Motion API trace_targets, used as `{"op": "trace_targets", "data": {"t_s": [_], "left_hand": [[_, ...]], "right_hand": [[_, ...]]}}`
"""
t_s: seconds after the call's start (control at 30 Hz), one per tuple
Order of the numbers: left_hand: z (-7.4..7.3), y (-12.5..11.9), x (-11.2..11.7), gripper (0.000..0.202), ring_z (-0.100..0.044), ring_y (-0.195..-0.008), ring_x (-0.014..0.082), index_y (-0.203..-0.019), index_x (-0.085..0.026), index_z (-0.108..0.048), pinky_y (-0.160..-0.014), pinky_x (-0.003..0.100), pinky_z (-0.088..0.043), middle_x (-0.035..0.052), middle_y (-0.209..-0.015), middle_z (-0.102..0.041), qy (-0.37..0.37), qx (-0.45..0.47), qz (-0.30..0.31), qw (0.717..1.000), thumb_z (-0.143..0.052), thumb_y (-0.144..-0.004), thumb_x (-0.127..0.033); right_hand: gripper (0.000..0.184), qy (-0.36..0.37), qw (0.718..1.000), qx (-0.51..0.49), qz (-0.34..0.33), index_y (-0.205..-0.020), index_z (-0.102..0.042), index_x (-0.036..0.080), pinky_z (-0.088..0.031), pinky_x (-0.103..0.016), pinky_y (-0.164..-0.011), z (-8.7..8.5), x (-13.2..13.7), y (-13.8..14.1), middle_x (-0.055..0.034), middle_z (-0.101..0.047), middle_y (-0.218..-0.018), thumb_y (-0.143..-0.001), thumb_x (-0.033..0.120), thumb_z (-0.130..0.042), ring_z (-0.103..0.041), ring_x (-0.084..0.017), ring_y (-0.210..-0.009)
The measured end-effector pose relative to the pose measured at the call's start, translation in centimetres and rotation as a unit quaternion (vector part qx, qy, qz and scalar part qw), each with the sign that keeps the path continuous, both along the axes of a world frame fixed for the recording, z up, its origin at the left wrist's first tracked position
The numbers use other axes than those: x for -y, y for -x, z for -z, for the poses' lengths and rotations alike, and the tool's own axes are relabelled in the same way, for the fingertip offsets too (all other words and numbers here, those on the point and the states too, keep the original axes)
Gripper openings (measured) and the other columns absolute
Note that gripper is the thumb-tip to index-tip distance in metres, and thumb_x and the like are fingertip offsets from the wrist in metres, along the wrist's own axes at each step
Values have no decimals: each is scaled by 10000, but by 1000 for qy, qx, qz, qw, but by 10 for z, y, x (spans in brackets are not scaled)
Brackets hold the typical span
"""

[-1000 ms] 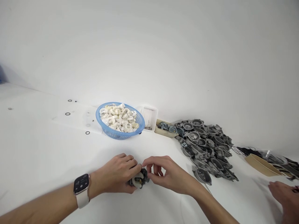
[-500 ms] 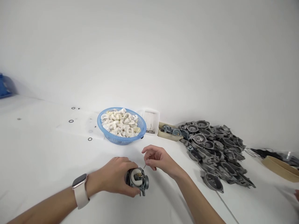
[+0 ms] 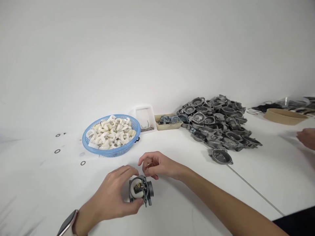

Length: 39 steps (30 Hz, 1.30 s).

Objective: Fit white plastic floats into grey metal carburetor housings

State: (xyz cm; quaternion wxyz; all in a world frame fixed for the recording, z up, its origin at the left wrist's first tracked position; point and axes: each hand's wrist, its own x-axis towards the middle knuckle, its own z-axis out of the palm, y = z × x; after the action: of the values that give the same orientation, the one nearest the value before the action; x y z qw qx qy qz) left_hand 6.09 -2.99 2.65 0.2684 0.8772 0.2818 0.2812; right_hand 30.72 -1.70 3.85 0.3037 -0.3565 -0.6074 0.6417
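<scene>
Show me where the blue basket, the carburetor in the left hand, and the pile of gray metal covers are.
blue basket [image 3: 111, 152], head view, front wall.
carburetor [image 3: 138, 190], head view, round open face.
pile of gray metal covers [image 3: 216, 119], head view, middle of heap.

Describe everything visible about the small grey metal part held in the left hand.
The small grey cast-metal carburettor body looks dull and rough. Its round open face is turned toward the camera and shows a whitish insert with small brass-coloured fittings at the centre. A short dark stub projects on its right. The left hand grips it just above the white table; the right hand hovers close behind.
</scene>
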Motion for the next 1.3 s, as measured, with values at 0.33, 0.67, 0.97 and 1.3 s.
{"op": "trace_targets", "data": {"t_s": [0.33,0.67,0.97,1.3], "left_hand": [[3,1,0,378,-628,-996,197,-1105,-274,-592,-878,349,-542,22,-1105,-643,-42,40,37,998,-704,-759,-169],[5,1,2,361,-642,-997,201,-1134,-286,-602,-878,362,-563,31,-1112,-653,-60,33,32,997,-703,-802,-188],[3,2,1,309,-655,-962,208,-1129,-279,-635,-835,368,-588,53,-1111,-647,-86,21,21,996,-699,-829,-242],[1,1,4,283,-669,-952,217,-1121,-265,-638,-822,365,-604,65,-1097,-668,-95,16,20,995,-677,-842,-249]], "right_hand": [[373,-6,1000,-15,-20,-1125,-662,174,-423,-198,-507,-6,2,0,21,-675,-809,-769,210,-768,-520,-55,-527],[400,-2,999,-32,-19,-1156,-642,181,-422,-197,-514,-4,3,0,13,-693,-818,-779,216,-770,-517,-58,-539],[453,-2,999,-25,-30,-1184,-633,180,-416,-190,-517,-4,1,-3,3,-697,-801,-760,217,-787,-540,-76,-596],[411,-33,999,-19,0,-1153,-654,179,-419,-199,-514,0,3,3,4,-681,-838,-775,267,-790,-518,-65,-562]]}}
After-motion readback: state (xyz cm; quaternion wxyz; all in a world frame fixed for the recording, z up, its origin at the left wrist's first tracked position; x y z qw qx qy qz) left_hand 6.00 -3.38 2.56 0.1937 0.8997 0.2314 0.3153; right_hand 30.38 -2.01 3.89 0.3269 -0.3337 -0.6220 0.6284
